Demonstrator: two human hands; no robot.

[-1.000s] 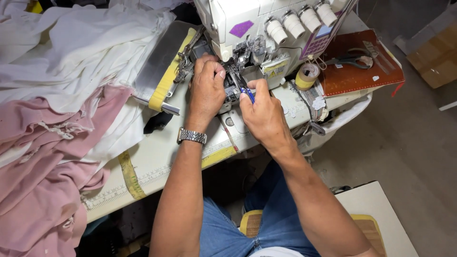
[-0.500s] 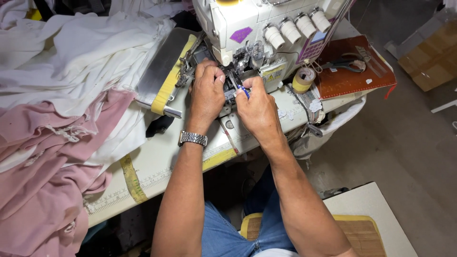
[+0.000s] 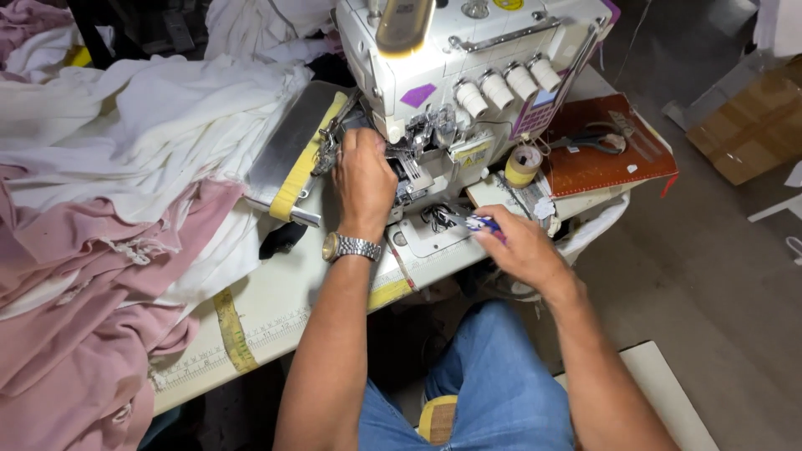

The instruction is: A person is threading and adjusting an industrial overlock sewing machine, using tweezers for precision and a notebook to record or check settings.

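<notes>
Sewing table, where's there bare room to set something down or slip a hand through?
Bare tabletop lies left of the left hand, between the pink fabric and the yellow measuring tape. By the sewing machine it is crowded: the right hand holds a small tool, the brown board holds scissors.

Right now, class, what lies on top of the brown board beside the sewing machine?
On the brown board lie dark-handled scissors and a clear ruler-like strip. The pink panel covers its left corner, so nothing there can be seen.
</notes>
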